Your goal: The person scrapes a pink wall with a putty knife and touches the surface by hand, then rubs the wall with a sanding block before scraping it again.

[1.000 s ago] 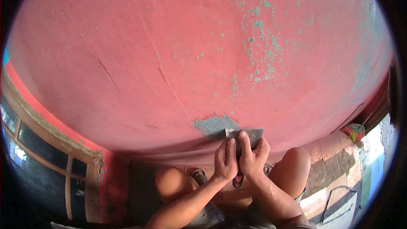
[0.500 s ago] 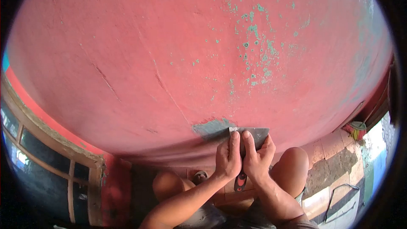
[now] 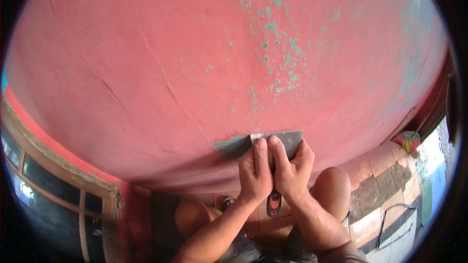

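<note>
Both my hands hold a wide scraper (image 3: 290,141) with a black and red handle, its blade edge against the pink wall (image 3: 195,58). My left hand (image 3: 255,173) grips it from the left side, thumb on the blade. On the right side my right hand (image 3: 292,170) grips it, its thumb beside the other one. A grey bare patch (image 3: 231,147) in the paint lies just left of the blade, partly in shadow. Green spots (image 3: 273,28) show through the pink paint higher up.
A framed window (image 3: 51,185) stands at the lower left. At the right, a broom (image 3: 408,140) rests by the wall. Tiled floor (image 3: 373,160) with a rough broken strip lies below it. My bent knees (image 3: 332,187) are on both sides of my arms.
Both hands and the scraper have moved slightly up and left in view, and the blade is tilted a little more. The wall and its marks have also shifted left in view.
</note>
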Demonstrator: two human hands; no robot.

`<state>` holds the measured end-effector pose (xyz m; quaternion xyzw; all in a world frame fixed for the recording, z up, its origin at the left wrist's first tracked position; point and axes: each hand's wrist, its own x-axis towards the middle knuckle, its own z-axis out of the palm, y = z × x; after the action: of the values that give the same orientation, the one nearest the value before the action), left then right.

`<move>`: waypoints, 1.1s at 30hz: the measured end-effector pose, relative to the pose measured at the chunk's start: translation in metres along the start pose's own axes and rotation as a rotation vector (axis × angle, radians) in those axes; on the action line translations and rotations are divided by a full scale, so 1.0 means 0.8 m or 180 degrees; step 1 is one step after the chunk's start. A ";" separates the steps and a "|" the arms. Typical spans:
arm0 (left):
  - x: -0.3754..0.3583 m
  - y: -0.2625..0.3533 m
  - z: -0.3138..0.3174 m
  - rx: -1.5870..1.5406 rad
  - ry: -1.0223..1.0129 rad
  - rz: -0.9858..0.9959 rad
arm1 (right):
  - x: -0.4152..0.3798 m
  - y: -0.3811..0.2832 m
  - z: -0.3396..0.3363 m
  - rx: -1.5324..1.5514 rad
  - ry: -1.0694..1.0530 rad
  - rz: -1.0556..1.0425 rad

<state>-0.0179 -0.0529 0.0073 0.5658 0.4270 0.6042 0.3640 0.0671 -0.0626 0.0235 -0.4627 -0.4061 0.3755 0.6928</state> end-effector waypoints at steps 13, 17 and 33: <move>0.000 -0.008 -0.003 0.0290 -0.0226 0.0206 | -0.004 0.009 0.000 0.0242 0.0161 -0.0166; -0.006 0.000 0.000 0.0305 -0.0132 -0.0135 | -0.004 -0.011 -0.006 0.0025 0.0034 0.0014; -0.017 -0.026 0.019 0.0287 0.0021 -0.0203 | 0.000 0.009 -0.032 -0.0307 0.0026 -0.0183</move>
<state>-0.0020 -0.0559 -0.0173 0.5656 0.4727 0.5744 0.3558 0.0893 -0.0694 0.0106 -0.4852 -0.4340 0.3336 0.6818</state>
